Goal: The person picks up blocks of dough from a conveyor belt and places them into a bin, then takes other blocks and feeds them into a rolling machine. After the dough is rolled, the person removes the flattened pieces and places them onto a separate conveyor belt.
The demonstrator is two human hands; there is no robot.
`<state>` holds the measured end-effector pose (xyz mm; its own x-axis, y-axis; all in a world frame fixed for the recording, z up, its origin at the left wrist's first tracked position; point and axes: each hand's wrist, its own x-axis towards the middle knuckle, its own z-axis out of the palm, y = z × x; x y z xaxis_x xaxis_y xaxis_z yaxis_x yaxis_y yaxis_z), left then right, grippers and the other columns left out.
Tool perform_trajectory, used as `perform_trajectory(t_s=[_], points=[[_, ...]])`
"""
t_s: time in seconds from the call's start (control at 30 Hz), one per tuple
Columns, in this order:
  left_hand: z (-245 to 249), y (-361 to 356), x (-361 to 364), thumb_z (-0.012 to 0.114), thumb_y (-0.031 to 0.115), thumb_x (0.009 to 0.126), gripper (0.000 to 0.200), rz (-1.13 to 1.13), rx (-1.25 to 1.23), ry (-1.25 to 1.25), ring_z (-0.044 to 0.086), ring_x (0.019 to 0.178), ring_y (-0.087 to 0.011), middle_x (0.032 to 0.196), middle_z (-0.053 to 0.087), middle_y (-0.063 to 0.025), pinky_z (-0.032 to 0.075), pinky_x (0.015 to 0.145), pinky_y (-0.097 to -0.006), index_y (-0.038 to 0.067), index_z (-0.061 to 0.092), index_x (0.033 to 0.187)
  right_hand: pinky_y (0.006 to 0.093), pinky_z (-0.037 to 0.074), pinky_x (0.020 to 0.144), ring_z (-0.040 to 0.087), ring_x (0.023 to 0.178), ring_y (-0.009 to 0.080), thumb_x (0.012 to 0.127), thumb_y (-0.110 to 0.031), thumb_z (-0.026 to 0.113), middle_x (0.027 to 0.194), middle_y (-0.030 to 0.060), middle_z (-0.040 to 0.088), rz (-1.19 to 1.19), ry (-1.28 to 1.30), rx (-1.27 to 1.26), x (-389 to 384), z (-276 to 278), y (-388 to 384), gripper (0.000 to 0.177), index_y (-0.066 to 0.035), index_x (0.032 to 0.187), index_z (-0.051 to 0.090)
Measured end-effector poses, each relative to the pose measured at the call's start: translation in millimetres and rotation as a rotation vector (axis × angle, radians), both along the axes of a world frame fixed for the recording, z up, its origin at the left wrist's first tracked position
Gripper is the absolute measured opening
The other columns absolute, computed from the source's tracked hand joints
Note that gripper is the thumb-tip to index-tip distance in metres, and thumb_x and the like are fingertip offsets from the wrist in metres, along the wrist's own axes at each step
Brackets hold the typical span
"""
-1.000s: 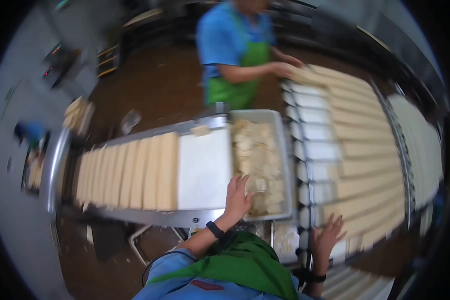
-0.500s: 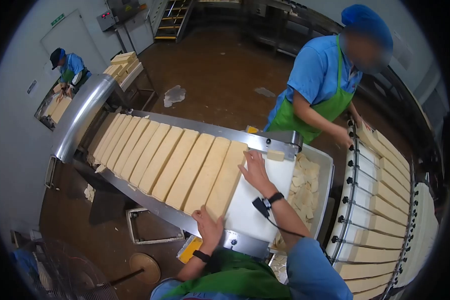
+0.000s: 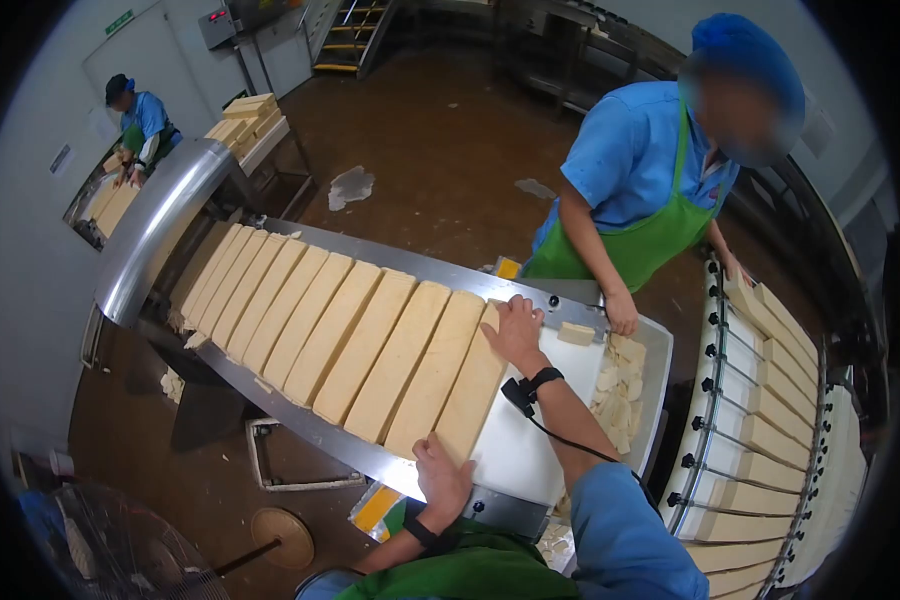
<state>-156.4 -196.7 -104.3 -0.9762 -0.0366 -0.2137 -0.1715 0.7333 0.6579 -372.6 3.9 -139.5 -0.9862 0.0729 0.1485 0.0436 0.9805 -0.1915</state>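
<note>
Several long pale blocks [image 3: 345, 340] lie side by side across a metal-edged conveyor. My left hand [image 3: 442, 484] touches the near end of the block nearest to me, its fingers apart on the edge. At the far end of that same end block [image 3: 475, 395], my right hand [image 3: 516, 332] rests with its fingers spread. A band with a black device and cable is on my right wrist. Beside the block, a white surface [image 3: 530, 440] carries a small pale piece [image 3: 575, 334] at its far edge.
A tray [image 3: 656, 385] of pale scraps stands at the conveyor's end. A co-worker [image 3: 640, 170] in a green apron stands beyond it, near a second conveyor [image 3: 705, 425] with more blocks. Another person [image 3: 145, 125] works at the far left. A fan [image 3: 130, 540] is at lower left.
Both my hands and the end block appear slightly further right in view. The co-worker's one hand has moved from the second conveyor to the scrap tray's far edge.
</note>
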Motion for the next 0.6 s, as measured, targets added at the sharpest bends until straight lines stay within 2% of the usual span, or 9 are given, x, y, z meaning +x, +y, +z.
perform_trajectory(t_s=[0.1,0.2,0.27,0.37,0.4,0.5,0.53,0.6], points=[[-1,6,3,0.083,0.016,0.071,0.080,-0.022,-0.041,0.015,0.049,0.111,-0.0468,0.126,0.038,-0.0261,0.045,0.091,-0.0514,-0.002,0.036,0.133,0.0499,0.032,0.091,0.049,0.111,0.0280,0.079,-0.046,0.072,0.109,0.0152,0.058,-0.021,-0.020,0.014,16,4,17,0.053,0.000,0.107,0.067],[-8,10,1,0.084,0.016,0.067,0.077,-0.111,-0.071,0.098,0.050,0.109,-0.0447,0.122,0.040,-0.0251,0.045,0.091,-0.0506,0.000,0.041,0.129,0.0512,0.037,0.092,0.055,0.106,0.0329,0.080,-0.046,0.071,0.104,0.0200,0.061,-0.069,-0.101,-0.049,59,24,53,0.053,0.001,0.104,0.066],[-7,11,-3,0.084,0.016,0.067,0.075,-0.233,-0.081,0.197,0.050,0.109,-0.0444,0.120,0.042,-0.0251,0.045,0.091,-0.0505,0.000,0.043,0.127,0.0504,0.041,0.092,0.057,0.103,0.0365,0.081,-0.046,0.070,0.101,0.0218,0.063,-0.170,-0.048,-0.142,95,10,95,0.054,0.003,0.104,0.064],[-1,18,-14,0.084,0.019,0.068,0.075,-0.317,-0.114,0.209,0.051,0.110,-0.0464,0.123,0.045,-0.0273,0.044,0.092,-0.0539,0.003,0.045,0.130,0.0478,0.047,0.090,0.059,0.100,0.0405,0.083,-0.047,0.069,0.099,0.0234,0.064,-0.306,0.116,-0.241,140,-1,120,0.057,0.005,0.105,0.062],[3,20,-16,0.083,0.025,0.068,0.078,-0.343,-0.146,0.151,0.052,0.110,-0.0458,0.124,0.047,-0.0277,0.045,0.093,-0.0542,0.004,0.044,0.133,0.0466,0.049,0.090,0.059,0.100,0.0417,0.084,-0.047,0.069,0.099,0.0238,0.064,-0.352,0.187,-0.264,154,-1,128,0.058,0.005,0.106,0.061],[-22,21,-11,0.084,0.031,0.066,0.084,-0.352,-0.181,0.121,0.053,0.111,-0.0448,0.124,0.047,-0.0264,0.046,0.092,-0.0539,0.006,0.043,0.136,0.0473,0.050,0.085,0.062,0.093,0.0415,0.084,-0.046,0.069,0.096,0.0244,0.064,-0.353,0.267,-0.160,163,-27,123,0.058,0.005,0.109,0.059],[-33,21,-9,0.083,0.033,0.064,0.089,-0.337,-0.177,0.165,0.053,0.112,-0.0451,0.126,0.047,-0.0253,0.046,0.093,-0.0528,0.009,0.042,0.139,0.0478,0.051,0.084,0.062,0.091,0.0413,0.084,-0.046,0.069,0.095,0.0243,0.064,-0.371,0.239,-0.270,167,-22,117,0.057,0.005,0.107,0.060],[-25,27,-8,0.084,0.029,0.063,0.088,-0.295,-0.259,0.095,0.052,0.113,-0.0450,0.128,0.047,-0.0254,0.046,0.094,-0.0526,0.010,0.043,0.139,0.0492,0.051,0.080,0.063,0.089,0.0401,0.082,-0.044,0.072,0.093,0.0226,0.064,-0.432,0.213,-0.431,178,-2,101,0.052,0.003,0.102,0.062]])
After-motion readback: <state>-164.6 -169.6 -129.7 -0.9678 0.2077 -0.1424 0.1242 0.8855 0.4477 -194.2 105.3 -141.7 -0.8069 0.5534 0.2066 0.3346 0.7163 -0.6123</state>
